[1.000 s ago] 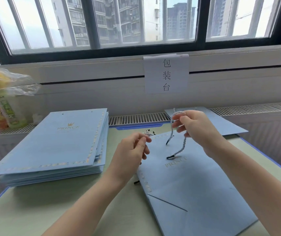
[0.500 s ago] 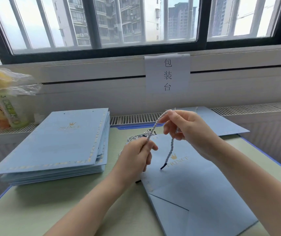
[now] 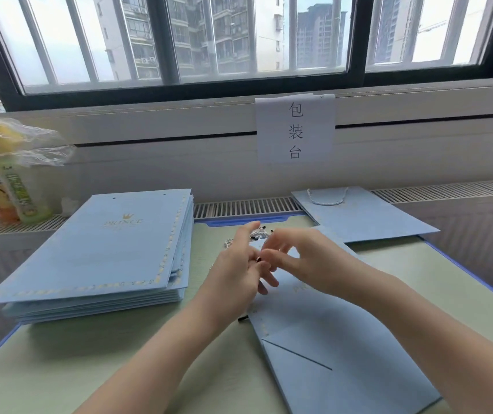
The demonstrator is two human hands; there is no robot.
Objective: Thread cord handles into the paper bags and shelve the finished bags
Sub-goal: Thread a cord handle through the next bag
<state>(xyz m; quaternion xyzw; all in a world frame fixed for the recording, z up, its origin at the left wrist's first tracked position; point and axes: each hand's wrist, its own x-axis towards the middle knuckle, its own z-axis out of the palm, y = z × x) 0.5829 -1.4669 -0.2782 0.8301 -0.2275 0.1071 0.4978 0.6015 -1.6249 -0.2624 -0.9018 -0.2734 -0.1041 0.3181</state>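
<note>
At the far left, a bottle (image 3: 22,192) with a yellow-green label is standing on the ledge under the window, with crumpled clear plastic (image 3: 27,141) sitting over its top. Just to its right, a stack of flat blue paper bags (image 3: 105,252) is lying on the green table (image 3: 96,354), the top bag showing a gold crown mark and two small holes along its far edge. Near the table's middle, the left hand (image 3: 236,273) is hovering over the top edge of the flat blue bag (image 3: 329,339) in front of the person, its fingers curling around the black tip of a cord (image 3: 258,259); a loose bundle of twisted cords (image 3: 257,234) is lying just behind the fingers. The right hand (image 3: 302,258) is meeting it from the other side, thumb and fingers bent toward that same tip, though whether they are actually pinching it cannot be told. Behind the hands, a paper sign (image 3: 295,130) is hanging on the wall. Farther right, a finished bag (image 3: 364,216) with a white cord handle is lying flat at the table's far edge.
</note>
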